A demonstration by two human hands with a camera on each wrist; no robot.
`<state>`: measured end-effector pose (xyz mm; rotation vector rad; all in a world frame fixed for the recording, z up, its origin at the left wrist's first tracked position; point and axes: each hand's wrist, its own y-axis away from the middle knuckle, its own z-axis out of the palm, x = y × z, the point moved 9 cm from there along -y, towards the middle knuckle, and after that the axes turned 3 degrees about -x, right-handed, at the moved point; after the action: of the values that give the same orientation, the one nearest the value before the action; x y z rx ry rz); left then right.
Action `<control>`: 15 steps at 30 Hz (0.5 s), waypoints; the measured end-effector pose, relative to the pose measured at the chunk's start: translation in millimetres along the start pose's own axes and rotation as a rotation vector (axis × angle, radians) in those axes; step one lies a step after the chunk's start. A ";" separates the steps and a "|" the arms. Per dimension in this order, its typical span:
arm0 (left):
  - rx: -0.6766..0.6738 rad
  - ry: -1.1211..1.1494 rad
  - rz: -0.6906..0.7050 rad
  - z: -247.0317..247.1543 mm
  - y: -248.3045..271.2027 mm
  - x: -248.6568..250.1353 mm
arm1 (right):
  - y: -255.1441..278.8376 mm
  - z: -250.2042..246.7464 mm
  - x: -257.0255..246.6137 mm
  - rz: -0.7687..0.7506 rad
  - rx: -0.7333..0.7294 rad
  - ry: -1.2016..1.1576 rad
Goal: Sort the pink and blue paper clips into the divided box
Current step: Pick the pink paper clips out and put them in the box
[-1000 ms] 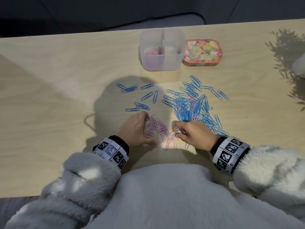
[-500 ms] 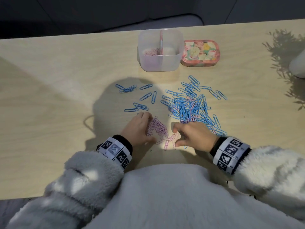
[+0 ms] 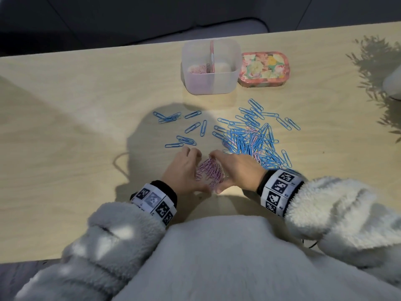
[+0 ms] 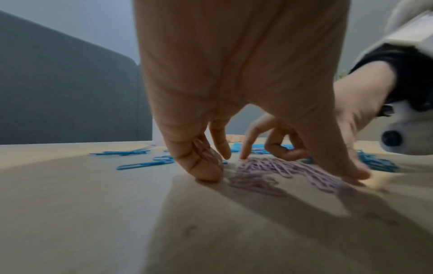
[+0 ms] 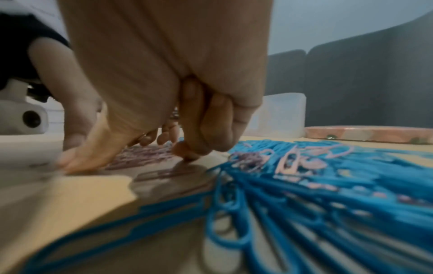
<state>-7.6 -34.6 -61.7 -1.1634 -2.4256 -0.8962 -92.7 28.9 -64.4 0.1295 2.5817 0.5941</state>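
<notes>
A heap of pink paper clips (image 3: 210,170) lies on the table near the front edge. My left hand (image 3: 200,170) cups its left side, thumb and fingertips down on the wood. My right hand (image 3: 219,173) cups the right side, so both hands enclose the heap. The left wrist view shows the pink clips (image 4: 276,172) between the left hand's (image 4: 281,175) thumb and fingers. In the right wrist view the right hand (image 5: 131,160) curls its fingers beside them. A big pile of blue paper clips (image 3: 249,137) lies to the right. The clear divided box (image 3: 225,83) holds pink clips in its left half.
A floral tin (image 3: 263,69) sits right of the box. Loose blue clips (image 3: 191,127) are scattered ahead of my left hand. A few pink clips (image 5: 290,159) remain mixed in the blue pile. A white object (image 3: 392,83) is at the right edge.
Both hands have slid toward each other, pushing the spread pink clips into one tight heap between them.
</notes>
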 end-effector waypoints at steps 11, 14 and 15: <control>0.026 -0.052 -0.029 2.0 -8.7 7.0 | -15.6 -1.3 -15.9 -0.047 0.159 0.307; 0.039 -0.051 -0.019 -0.6 -8.6 7.0 | -16.3 -3.6 -20.2 -0.120 0.229 0.359; 0.045 -0.039 -0.015 -2.2 -8.6 7.1 | -16.7 -4.9 -20.6 -0.144 0.245 0.382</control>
<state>-18.7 -35.9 -59.9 -1.1586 -2.4747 -0.8264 -76.6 8.0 -58.7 -0.0999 2.9955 0.2656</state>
